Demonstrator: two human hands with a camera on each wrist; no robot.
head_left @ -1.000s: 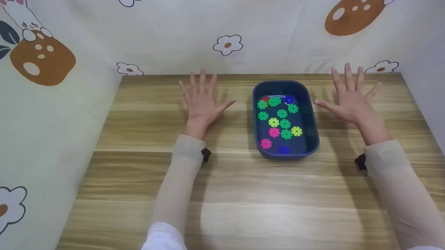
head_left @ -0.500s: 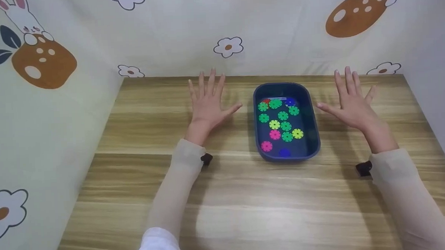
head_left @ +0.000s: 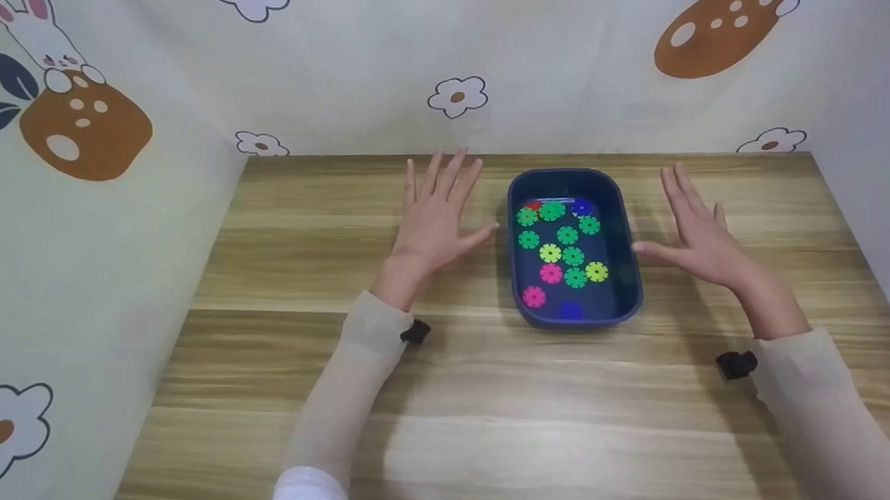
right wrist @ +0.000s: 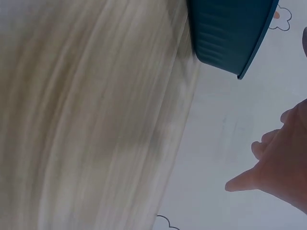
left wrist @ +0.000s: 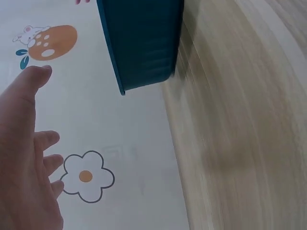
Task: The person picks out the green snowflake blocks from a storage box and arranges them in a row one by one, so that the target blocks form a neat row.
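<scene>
A dark blue rectangular bin (head_left: 617, 314) stands on the wooden table, right of the middle in the head view. Inside lie several small notched plastic discs: green (head_left: 567, 236), yellow (head_left: 550, 253), pink (head_left: 534, 296), blue (head_left: 571, 310) and a partly covered red one. My left hand (head_left: 433, 232) hovers left of the bin, fingers straight and thumb toward its wall, with nothing held. To the right of the bin is my right hand (head_left: 708, 246), fingers extended, its thumb tip at or close to the rim; contact cannot be told. Both wrist views show the bin's outer side (left wrist: 141, 43).
The wooden table (head_left: 483, 429) spreads around the bin. A patterned cloth wall (head_left: 347, 74) with flowers and rabbits rises behind it and on the left, and a pale wall (head_left: 878, 186) bounds the right side. Black wrist cameras (head_left: 416, 332) sit at both cuffs.
My left hand has moved right, toward the bin. The right hand has drawn back toward me, turned, and its fingers have come closer together. The bin stays put.
</scene>
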